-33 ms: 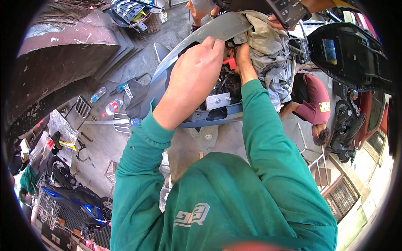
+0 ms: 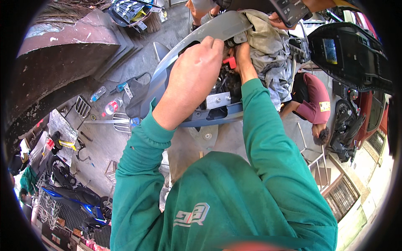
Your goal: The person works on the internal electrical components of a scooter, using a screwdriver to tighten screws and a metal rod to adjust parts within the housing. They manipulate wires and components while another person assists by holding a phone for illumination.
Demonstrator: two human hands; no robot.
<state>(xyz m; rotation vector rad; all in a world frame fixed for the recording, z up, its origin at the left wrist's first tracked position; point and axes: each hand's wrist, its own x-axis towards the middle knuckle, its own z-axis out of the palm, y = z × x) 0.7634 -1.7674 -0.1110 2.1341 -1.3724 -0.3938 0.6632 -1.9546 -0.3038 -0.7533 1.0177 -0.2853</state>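
Observation:
Both my hands reach into the opened body of a scooter with grey-blue panels (image 2: pixel 228 26). My left hand (image 2: pixel 194 71) bends over the near left side of the opening, its knuckles up and its fingers curled down; whatever they hold is hidden. To its right, my right hand (image 2: pixel 243 56) is deep in the opening with fingers closed, and what is between them cannot be made out. A red part (image 2: pixel 230 62) shows between my hands, close to the right one. Nearer to me, a silver metal bracket (image 2: pixel 218 100) with a bolt lies above dark parts.
A crumpled grey cloth (image 2: pixel 268 46) drapes over the scooter beside my right hand. At the top, another person's hand (image 2: pixel 276 21) is by a black panel (image 2: pixel 289 12). A person in a maroon shirt (image 2: pixel 312 98) bends down at the right. Bottles (image 2: pixel 112 107) and a blue tool (image 2: pixel 121 87) lie on the floor.

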